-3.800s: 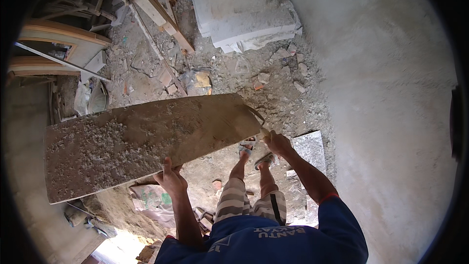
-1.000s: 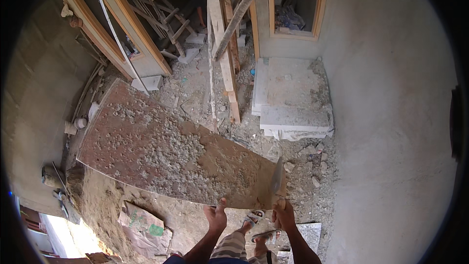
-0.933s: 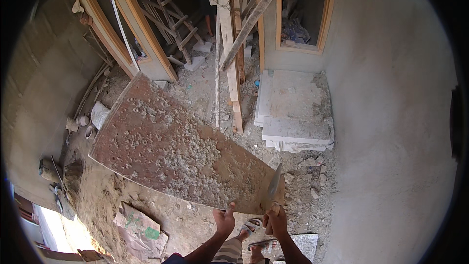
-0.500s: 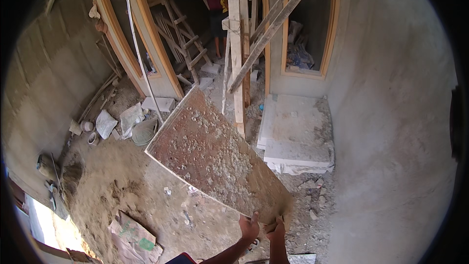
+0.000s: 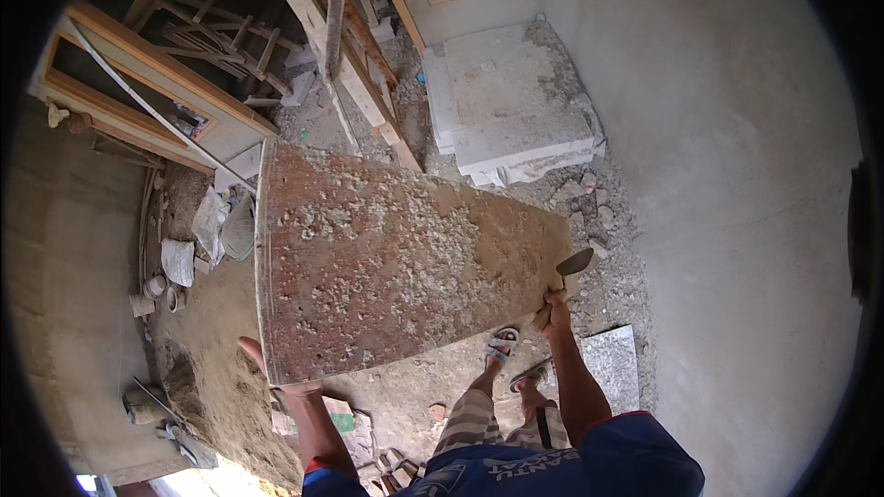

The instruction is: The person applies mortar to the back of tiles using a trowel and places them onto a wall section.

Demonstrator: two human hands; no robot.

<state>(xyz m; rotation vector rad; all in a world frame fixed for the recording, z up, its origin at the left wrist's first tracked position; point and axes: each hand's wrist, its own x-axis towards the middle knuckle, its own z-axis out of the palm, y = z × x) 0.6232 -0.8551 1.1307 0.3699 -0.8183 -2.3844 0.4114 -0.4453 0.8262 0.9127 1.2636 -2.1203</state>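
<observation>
Shifted: your left hand [image 5: 296, 391], to near-left corner of board [image 5: 396, 258] — fingers hidden, grip uncertain. Right hand [image 5: 557, 315]: curled round trowel [image 5: 575, 263], near-right corner. Apparent step: steadying raised board — next needs balanced support.

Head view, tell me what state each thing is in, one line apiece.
Board: held up, crusted with pale lumps.
Trowel: in hand, blade tip past the board's right edge.
Left grip: at the board's near left corner, fingers hidden.
Right grip: closed around the trowel.
White slabs: stacked, dusty on top.
Sandals: worn.
Sack: on the ground, partly hidden.
</observation>
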